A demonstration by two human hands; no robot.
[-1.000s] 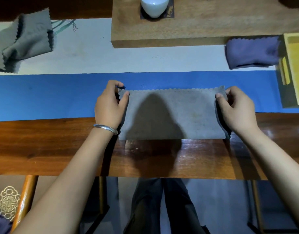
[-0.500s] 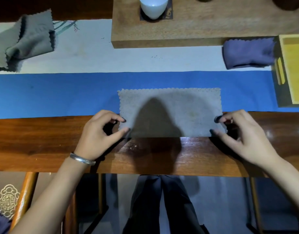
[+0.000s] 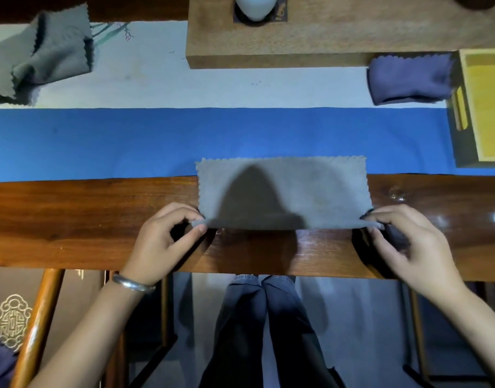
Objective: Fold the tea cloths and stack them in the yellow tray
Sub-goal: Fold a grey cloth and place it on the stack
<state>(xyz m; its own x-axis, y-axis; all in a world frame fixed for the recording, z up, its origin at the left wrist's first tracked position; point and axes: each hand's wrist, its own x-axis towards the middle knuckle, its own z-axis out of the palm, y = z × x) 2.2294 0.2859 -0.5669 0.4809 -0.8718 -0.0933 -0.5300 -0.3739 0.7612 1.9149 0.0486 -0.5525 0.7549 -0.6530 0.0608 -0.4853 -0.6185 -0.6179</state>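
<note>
A grey tea cloth [image 3: 324,189] folded into a long rectangle lies flat across the wooden table edge and the blue runner. My left hand [image 3: 162,242] pinches its near left corner between thumb and forefinger. At the near right corner, my right hand [image 3: 403,245] pinches the cloth the same way. The yellow tray [image 3: 484,107] sits at the far right edge, partly cut off. A folded purple cloth [image 3: 408,78] lies just left of the tray. A crumpled grey cloth [image 3: 42,54] rests at the far left.
A raised wooden tea board [image 3: 352,32] stands at the back with a white cup [image 3: 253,7] on a dark coaster. A blue runner [image 3: 100,144] and a white runner [image 3: 184,79] cover the table. Chair frames and my legs show below the table edge.
Both hands let go of the cloth's far corners and came back to its near edge, where they now pinch the near corners. The cloth sits closer to me in view.
</note>
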